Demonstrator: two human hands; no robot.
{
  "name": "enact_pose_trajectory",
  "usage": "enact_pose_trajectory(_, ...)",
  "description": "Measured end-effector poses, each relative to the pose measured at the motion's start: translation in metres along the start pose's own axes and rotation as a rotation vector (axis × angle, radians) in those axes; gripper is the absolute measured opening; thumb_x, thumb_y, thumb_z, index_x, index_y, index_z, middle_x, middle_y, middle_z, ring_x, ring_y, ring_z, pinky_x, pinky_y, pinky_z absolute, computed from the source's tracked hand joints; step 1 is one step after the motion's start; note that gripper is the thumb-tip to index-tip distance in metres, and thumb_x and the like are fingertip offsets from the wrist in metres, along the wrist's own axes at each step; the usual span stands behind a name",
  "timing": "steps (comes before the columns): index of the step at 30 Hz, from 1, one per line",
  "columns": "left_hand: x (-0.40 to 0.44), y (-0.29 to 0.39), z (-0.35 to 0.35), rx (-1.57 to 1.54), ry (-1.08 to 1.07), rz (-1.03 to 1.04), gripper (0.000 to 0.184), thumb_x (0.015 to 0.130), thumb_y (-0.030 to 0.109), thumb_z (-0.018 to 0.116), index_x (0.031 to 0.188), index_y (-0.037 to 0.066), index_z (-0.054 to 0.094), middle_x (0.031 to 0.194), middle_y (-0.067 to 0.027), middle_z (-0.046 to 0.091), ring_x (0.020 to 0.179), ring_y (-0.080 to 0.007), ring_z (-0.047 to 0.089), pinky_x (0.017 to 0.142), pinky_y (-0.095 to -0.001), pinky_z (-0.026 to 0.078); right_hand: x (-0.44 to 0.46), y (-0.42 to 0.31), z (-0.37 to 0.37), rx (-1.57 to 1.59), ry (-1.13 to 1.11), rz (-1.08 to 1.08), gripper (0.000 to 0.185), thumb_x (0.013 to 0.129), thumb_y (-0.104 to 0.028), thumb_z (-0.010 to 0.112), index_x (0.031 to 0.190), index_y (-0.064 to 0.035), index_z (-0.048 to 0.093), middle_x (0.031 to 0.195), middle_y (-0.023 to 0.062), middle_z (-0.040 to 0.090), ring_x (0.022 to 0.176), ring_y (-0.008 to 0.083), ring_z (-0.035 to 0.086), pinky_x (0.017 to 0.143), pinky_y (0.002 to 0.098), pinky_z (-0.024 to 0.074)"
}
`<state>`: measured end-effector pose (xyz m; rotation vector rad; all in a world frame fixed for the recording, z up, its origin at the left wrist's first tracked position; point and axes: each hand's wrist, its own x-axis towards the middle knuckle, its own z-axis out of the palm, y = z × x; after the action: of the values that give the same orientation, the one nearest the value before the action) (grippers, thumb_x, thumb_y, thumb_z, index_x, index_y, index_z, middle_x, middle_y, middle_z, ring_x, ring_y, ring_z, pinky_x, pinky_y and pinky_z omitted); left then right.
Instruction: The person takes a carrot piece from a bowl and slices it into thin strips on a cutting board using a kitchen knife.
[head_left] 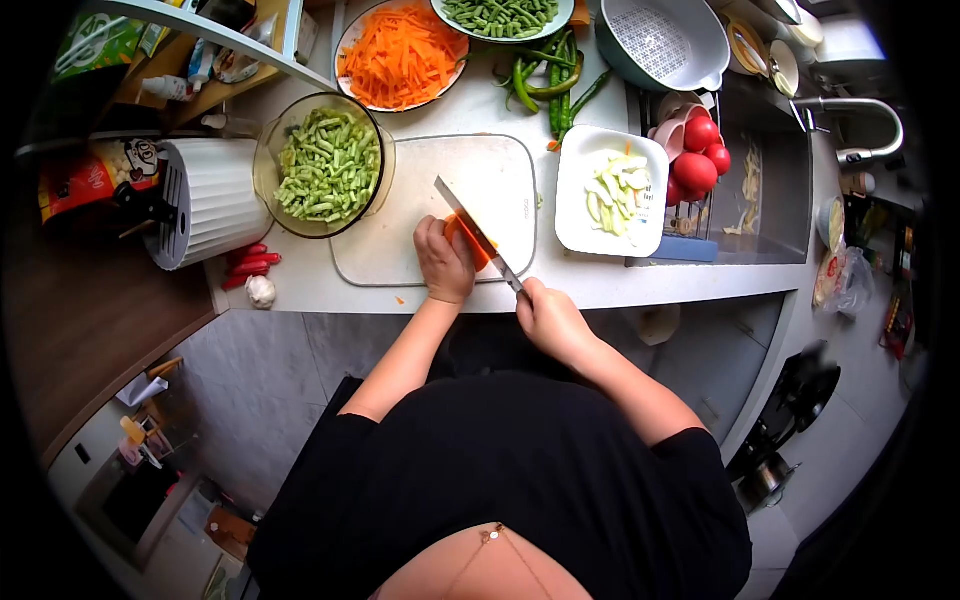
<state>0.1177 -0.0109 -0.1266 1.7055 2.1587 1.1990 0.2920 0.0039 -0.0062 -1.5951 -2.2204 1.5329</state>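
Two hands in, one knife, one carrot piece. Right grip (548, 318): clamped round the knife (507, 272) handle. Left grip (445, 262): fingers clamped on the carrot (468, 250), which sits on the board (500, 172) near its front edge. Blade lies slantwise across the carrot, tip pointing away and left — depth of cut can't be told.

Around the board, 1 off:
- Left: 1 glass bowl (263, 190), overlapping the board's edge in view, holding chopped beans (330, 165), too many to count.
- Right: 1 white dish (571, 165) of pale slices (618, 190), count unclear as they overlap.
- Front: 1 small orange scrap (400, 300) on the tabletop (560, 285).

Far side: 2 plates. One (346, 52) piled with carrot strips (402, 52), the other (440, 14) with cut green pieces (503, 14). Next to them a bunch of green peppers (558, 88) — at least 4, tangled — then 1 basin (715, 62) with a perforated bottom.

Further right: at least 4 tomatoes (695, 172) by 1 sink (785, 215), 1 tap (885, 108).

Further left: 1 garlic head (261, 291), several red chillies (250, 262), 1 white ribbed bin (218, 200), 1 red bag (80, 185).
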Motion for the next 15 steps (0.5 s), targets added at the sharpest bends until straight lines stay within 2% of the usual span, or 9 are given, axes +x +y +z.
enact_pose_trajectory(9,0.003,0.0,-0.003,0.036,-0.015,0.017,0.031,0.088,0.009,0.053,0.114,-0.001,0.041,0.115,-0.0227,0.045,0.099,-0.04,0.047,0.088,-0.0465,0.04,0.033,-0.009,-0.006,0.083,-0.055,0.026,0.012,0.088,-0.009,0.051,0.088,0.0028,0.05,0.068,0.0286,0.057,0.068,0.0476,0.057,0.062,0.0504,0.0447)
enact_pose_trajectory(13,0.006,0.0,-0.006,0.037,-0.01,0.016,0.034,0.085,0.009,0.055,0.115,-0.001,0.041,0.114,-0.0226,0.046,0.098,-0.0396,0.048,0.088,-0.0459,0.041,0.004,0.011,-0.005,0.058,-0.079,0.032,0.014,0.087,-0.01,0.054,0.093,0.0024,0.053,0.071,0.0292,0.058,0.071,0.0479,0.058,0.062,0.0494,0.046)
enact_pose_trajectory(15,0.007,0.002,-0.007,0.015,-0.02,0.024,0.035,0.084,0.009,0.056,0.115,-0.001,0.041,0.114,-0.0225,0.046,0.098,-0.0395,0.048,0.088,-0.0454,0.041,0.011,0.01,-0.005,0.045,-0.087,0.04,0.014,0.087,-0.01,0.052,0.091,0.0034,0.051,0.071,0.0306,0.058,0.071,0.0489,0.058,0.065,0.0519,0.0459)
